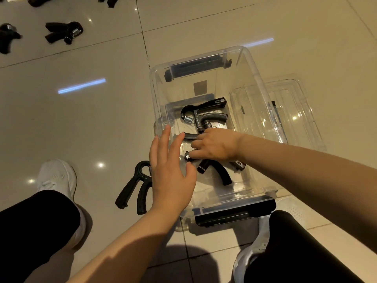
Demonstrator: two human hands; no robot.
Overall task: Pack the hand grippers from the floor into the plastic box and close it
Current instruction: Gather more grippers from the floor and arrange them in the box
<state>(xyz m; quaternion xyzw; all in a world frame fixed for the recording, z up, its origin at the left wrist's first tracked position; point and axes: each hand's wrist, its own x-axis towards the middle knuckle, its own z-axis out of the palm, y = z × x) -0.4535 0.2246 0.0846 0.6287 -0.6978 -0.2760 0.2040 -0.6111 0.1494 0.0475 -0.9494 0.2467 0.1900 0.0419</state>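
right hand reaches into the clear plastic box, fingers curled on a hand gripper at its bottom; left hand hovers flat, fingers straight, beside another gripper on the floor.

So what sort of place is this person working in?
Probably an indoor room, a home or a gym store; I can't tell which. Glossy tiled floor reflecting ceiling lights, hand grippers scattered across it, and a clear plastic box set straight on the tiles.
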